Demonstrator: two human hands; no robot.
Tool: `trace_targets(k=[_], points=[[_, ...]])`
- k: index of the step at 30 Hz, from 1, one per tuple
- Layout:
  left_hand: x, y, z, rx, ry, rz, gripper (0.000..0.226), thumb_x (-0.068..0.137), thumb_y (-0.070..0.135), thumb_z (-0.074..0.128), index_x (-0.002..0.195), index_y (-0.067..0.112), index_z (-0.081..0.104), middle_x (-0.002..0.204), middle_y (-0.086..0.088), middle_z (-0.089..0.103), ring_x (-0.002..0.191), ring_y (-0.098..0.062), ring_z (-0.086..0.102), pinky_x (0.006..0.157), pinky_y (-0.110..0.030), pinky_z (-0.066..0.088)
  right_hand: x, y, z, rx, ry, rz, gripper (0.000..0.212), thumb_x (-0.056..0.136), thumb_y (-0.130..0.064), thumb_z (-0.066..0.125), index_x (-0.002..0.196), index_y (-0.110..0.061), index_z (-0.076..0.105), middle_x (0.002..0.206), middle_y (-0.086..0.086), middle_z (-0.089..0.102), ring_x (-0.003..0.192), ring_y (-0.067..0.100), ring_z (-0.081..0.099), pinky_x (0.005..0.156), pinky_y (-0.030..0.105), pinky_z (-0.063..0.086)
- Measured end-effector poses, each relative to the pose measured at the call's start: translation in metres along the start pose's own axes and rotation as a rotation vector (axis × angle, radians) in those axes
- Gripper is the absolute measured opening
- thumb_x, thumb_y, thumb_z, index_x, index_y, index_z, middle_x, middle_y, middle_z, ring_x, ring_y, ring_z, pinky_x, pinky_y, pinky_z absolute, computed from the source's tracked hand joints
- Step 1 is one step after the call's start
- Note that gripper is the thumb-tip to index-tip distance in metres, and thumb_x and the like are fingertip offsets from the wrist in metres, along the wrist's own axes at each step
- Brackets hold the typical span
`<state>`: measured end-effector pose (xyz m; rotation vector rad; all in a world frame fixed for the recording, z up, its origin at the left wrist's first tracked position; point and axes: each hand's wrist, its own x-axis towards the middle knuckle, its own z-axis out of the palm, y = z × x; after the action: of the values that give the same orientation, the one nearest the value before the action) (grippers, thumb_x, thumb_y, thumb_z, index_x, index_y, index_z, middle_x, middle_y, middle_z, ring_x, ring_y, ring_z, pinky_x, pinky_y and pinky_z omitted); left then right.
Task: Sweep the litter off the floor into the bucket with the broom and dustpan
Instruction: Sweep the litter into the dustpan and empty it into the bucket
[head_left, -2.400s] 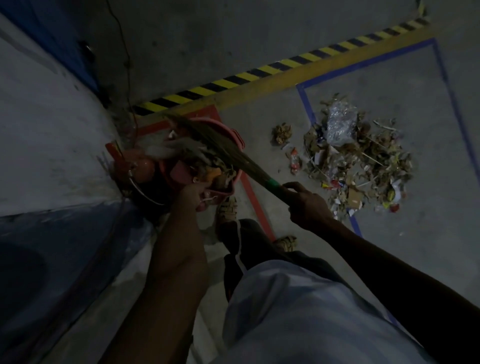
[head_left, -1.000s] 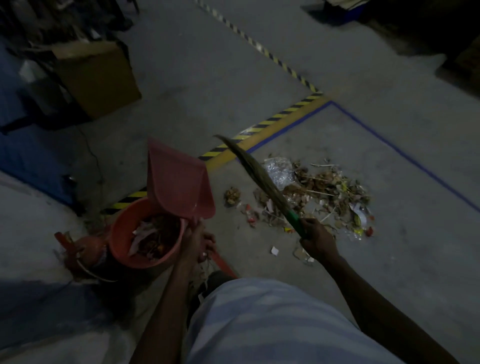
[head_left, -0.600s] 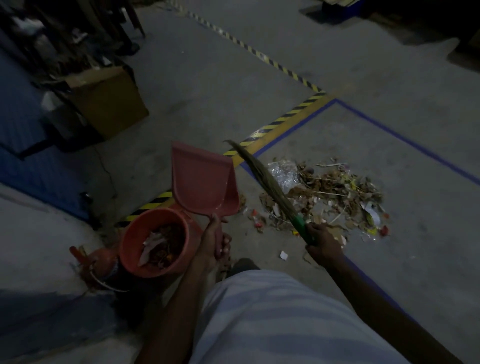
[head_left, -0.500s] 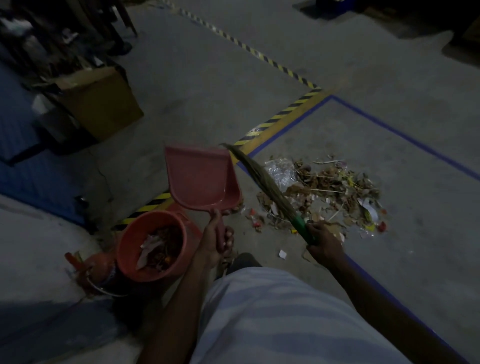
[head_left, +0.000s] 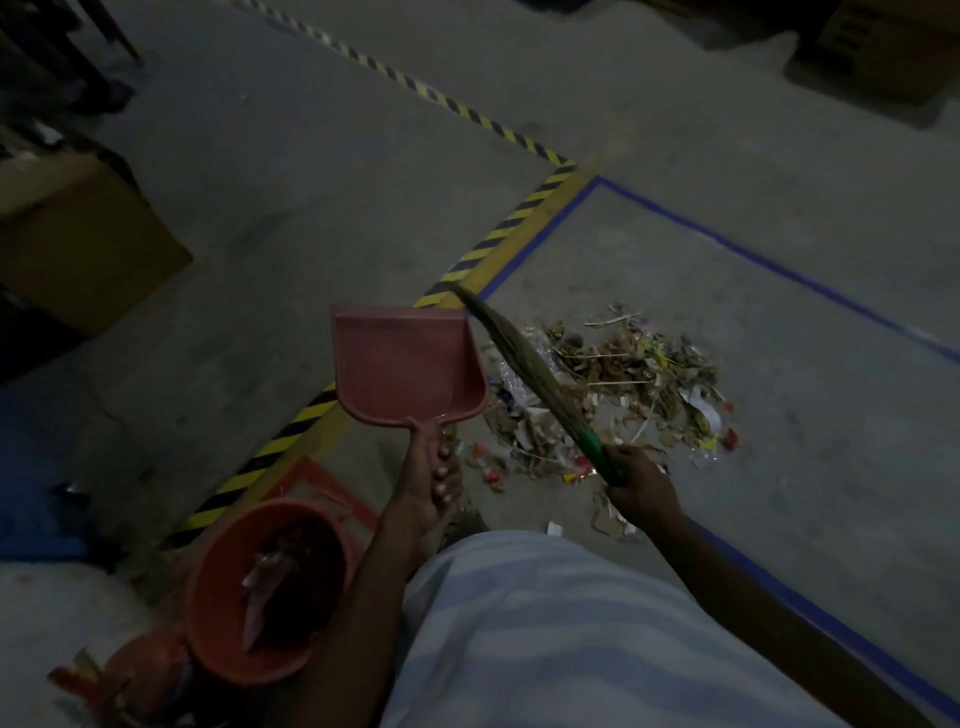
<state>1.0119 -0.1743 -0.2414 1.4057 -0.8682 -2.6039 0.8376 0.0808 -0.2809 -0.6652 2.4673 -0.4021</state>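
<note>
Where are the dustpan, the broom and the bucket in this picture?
dustpan (head_left: 405, 364), head view, middle of the red pan.
broom (head_left: 524, 358), head view, on the bristles.
bucket (head_left: 208, 613), head view, on the left wall of the rim.

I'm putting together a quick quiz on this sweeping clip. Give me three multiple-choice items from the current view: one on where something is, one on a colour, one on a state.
1. Where is the litter pile?
A. inside the blue floor line
B. on the cardboard box
C. on the striped tape

2. What colour is the wrap on the broom just above the grip?
A. white
B. green
C. yellow

3. How is the dustpan right now?
A. lying flat on the floor
B. resting in the bucket
C. held up by its handle, pan empty

Answers:
1 A, the heap lies within the corner of the blue line.
2 B, a green band shows by the right hand.
3 C, the left hand grips the handle, and the bucket stands apart, litter inside.
</note>
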Motion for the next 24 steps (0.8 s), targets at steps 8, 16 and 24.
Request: trace_targets(k=[8,16,24], points=[[0.079,0.068,-0.041,0.145,0.179,-0.12,0.063,0.091,0.078,0.039,0.069,0.019,0.039,0.047,0.002,0.028,0.03,-0.01,0.022,0.034,-0.017,0.018,0.046,-0.075,0.008,-0.034,-0.116,0.013,0.045,0.081,-0.007,0.062,0.125,-0.008,0.057,0.125,0.012,0.052,0.103,0.027,0.053,0.079,0.044,0.053],[0.153,0.083,-0.078,0.059,0.406,-0.183,0.064,0.087,0.084,0.038,0.069,0.023,0.041,0.045,0.005,0.034,0.03,-0.01,0.026,0.036,-0.013,0.02,0.1,-0.093,0.036,0.047,-0.401,0.017,0.05,0.089,-0.021,0.057,0.137,-0.008,0.052,0.118,0.017,0.051,0.111,0.031,0.048,0.089,0.036,0.04],[0.247,0.012,-0.101,-0.109,0.646,-0.176,0.058,0.094,0.072,0.046,0.068,0.021,0.04,0.046,0.005,0.036,0.032,-0.009,0.028,0.035,-0.014,0.019,0.211,-0.044,0.157,-0.053,-0.639,-0.043,0.069,0.08,-0.031,0.063,0.143,-0.011,0.045,0.121,0.018,0.049,0.106,0.034,0.055,0.077,0.025,0.036]])
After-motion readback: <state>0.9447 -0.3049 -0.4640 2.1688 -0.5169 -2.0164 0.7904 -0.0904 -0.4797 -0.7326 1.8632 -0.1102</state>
